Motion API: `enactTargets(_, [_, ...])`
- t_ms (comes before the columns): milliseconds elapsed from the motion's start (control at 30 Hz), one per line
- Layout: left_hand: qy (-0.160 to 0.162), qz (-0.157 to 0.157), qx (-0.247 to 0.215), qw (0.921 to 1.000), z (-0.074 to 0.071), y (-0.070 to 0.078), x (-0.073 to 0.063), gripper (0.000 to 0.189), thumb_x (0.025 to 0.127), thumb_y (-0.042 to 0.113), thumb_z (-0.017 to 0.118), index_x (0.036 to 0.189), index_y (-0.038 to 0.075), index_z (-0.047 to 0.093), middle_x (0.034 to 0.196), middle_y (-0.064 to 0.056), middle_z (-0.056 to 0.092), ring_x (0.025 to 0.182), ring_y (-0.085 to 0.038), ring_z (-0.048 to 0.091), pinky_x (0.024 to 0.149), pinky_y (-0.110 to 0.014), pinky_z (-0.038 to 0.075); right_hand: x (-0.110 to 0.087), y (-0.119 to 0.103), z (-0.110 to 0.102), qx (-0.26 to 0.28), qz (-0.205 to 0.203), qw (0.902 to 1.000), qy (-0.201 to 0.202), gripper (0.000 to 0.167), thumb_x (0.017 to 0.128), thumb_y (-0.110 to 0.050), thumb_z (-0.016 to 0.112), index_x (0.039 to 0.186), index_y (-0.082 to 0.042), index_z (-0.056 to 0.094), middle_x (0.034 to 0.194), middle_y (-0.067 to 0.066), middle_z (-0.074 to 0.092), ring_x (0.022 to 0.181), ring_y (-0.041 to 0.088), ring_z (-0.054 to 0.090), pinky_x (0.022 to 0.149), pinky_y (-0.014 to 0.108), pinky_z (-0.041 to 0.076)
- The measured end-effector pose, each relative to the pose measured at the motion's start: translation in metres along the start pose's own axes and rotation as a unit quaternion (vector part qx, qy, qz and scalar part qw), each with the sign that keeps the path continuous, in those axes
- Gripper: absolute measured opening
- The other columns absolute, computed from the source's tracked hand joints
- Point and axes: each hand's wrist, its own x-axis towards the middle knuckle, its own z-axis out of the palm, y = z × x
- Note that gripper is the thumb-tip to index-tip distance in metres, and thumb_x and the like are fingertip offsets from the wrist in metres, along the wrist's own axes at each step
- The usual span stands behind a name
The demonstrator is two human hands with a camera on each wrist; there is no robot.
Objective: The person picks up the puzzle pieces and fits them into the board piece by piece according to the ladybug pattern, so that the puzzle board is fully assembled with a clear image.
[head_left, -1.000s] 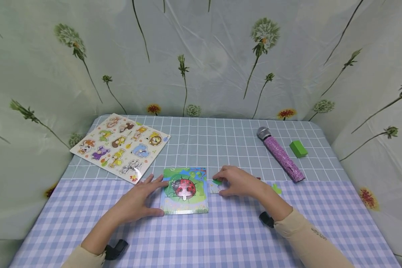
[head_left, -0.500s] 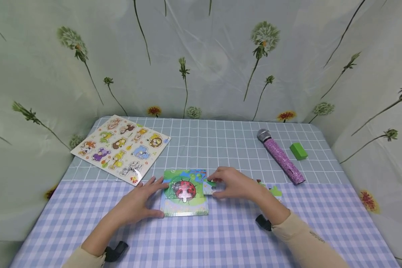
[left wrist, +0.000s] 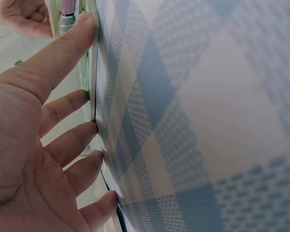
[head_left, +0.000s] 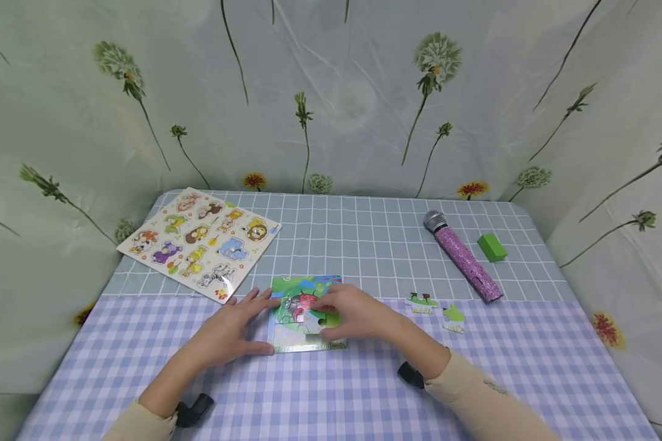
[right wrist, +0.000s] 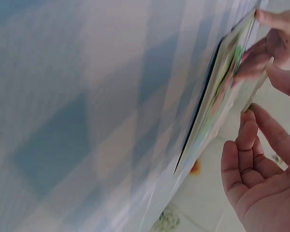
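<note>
A ladybug jigsaw tray (head_left: 289, 342) lies flat on the checked cloth, its lower part bare. My left hand (head_left: 223, 334) rests at its left side with fingers spread, index fingertip over the edge and thumb at the near left corner. Between thumb and fingers, my right hand (head_left: 361, 312) pinches a thin puzzle piece (head_left: 314, 326), printed green and pale, over the right half of the tray. In the right wrist view, the piece (right wrist: 256, 89) is held tilted above the tray's surface. It covers part of the ladybug in the head view.
Two loose puzzle pieces lie right of the tray, one with brown marks (head_left: 421, 302) and one green and white (head_left: 453, 319). Behind them are a pink glitter microphone (head_left: 463, 254) and a green block (head_left: 492, 247). An animal peg board (head_left: 198, 242) lies at the back left.
My right hand has carried the pinched puzzle piece leftward from beside the tray to over it. The two loose pieces now show fully. My left hand has stayed at the tray's side.
</note>
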Motion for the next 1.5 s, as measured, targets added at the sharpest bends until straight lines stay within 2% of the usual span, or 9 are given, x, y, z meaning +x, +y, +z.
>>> enactTargets(267, [-0.001, -0.003, 0.001, 1.0, -0.001, 0.0, 0.001, 0.091, 0.077, 0.053, 0.093, 0.156, 0.026, 0.057, 0.17, -0.01, 0.045, 0.158, -0.047, 0.039, 0.125, -0.078, 0.027, 0.017, -0.018, 0.018, -0.018, 0.001, 0.9998, -0.002, 0.04, 0.087, -0.021, 0.087, 0.124, -0.007, 0.079, 0.096, 0.0, 0.071, 0.088, 0.008, 0.056, 0.079, 0.018, 0.052])
enactTargets(433, [-0.002, -0.007, -0.006, 1.0, -0.002, 0.002, 0.0, 0.091, 0.077, 0.051, 0.093, 0.157, 0.025, 0.056, 0.171, -0.011, 0.044, 0.158, -0.047, 0.039, 0.125, -0.078, 0.026, 0.026, -0.025, 0.025, -0.034, -0.008, 0.9994, 0.005, 0.035, 0.086, -0.021, 0.087, 0.118, -0.008, 0.08, 0.092, -0.001, 0.068, 0.083, 0.006, 0.051, 0.074, 0.017, 0.046])
enactTargets(600, [-0.004, -0.007, -0.003, 1.0, -0.003, 0.002, 0.0, 0.091, 0.078, 0.05, 0.093, 0.157, 0.025, 0.056, 0.171, -0.01, 0.044, 0.158, -0.046, 0.039, 0.125, -0.077, 0.027, 0.033, -0.03, 0.029, -0.057, -0.013, 0.9983, -0.006, 0.03, 0.087, -0.021, 0.087, 0.113, -0.009, 0.081, 0.088, 0.0, 0.064, 0.079, 0.006, 0.046, 0.069, 0.016, 0.04])
enactTargets(867, [-0.006, -0.011, -0.004, 0.9999, -0.002, 0.001, 0.001, 0.092, 0.077, 0.051, 0.094, 0.157, 0.027, 0.056, 0.171, -0.008, 0.045, 0.158, -0.045, 0.04, 0.125, -0.077, 0.028, 0.044, -0.035, 0.033, -0.107, -0.007, 0.9938, -0.03, 0.039, 0.088, -0.028, 0.088, 0.121, -0.01, 0.081, 0.103, -0.003, 0.075, 0.091, 0.005, 0.057, 0.084, 0.019, 0.051])
enactTargets(1267, [-0.005, -0.005, -0.006, 1.0, -0.004, 0.002, 0.001, 0.091, 0.077, 0.051, 0.094, 0.156, 0.026, 0.056, 0.171, -0.008, 0.045, 0.157, -0.046, 0.04, 0.124, -0.078, 0.028, 0.045, -0.035, 0.034, -0.087, -0.004, 0.9957, -0.029, 0.039, 0.087, -0.025, 0.09, 0.121, -0.008, 0.081, 0.108, 0.0, 0.078, 0.092, 0.005, 0.061, 0.083, 0.017, 0.053])
enactTargets(1500, [-0.01, -0.006, -0.008, 0.9999, -0.005, 0.001, 0.002, 0.092, 0.077, 0.051, 0.094, 0.156, 0.026, 0.056, 0.17, -0.01, 0.046, 0.158, -0.047, 0.04, 0.124, -0.079, 0.027, 0.047, -0.035, 0.034, -0.087, 0.0, 0.9958, -0.03, 0.038, 0.087, -0.025, 0.091, 0.119, -0.008, 0.082, 0.106, -0.001, 0.078, 0.09, 0.004, 0.058, 0.082, 0.016, 0.052])
